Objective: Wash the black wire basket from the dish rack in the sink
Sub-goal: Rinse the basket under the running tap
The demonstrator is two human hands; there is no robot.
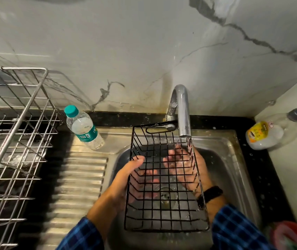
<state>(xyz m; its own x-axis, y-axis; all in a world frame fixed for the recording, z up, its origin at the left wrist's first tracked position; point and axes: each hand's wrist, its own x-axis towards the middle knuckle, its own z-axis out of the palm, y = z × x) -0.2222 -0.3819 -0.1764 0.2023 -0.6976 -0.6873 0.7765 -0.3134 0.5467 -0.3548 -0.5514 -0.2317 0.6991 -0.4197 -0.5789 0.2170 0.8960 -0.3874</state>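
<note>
**Black wire basket (164, 201) being rinsed under the running tap (183, 112)**

The basket is hanging over the sink (221, 159), well apart from the dish rack (14, 141), with its far end tilting up beside the spout. The left hand (126, 174) is gripping the left wall, thumb hooking over the top wire and fingers curling underneath. The right hand (201, 172) is lying flat with its fingers spread against the right wall, where the water (179, 143) is falling.

Washing is judged to be midway. Only that far right corner is getting water, so the other walls, the base and a final shake are probably left to do.

The wires are making it hard to tell whether the right palm is pressing from inside or outside. No sponge or soap is showing, and any dirt is too fine to make out.
</note>
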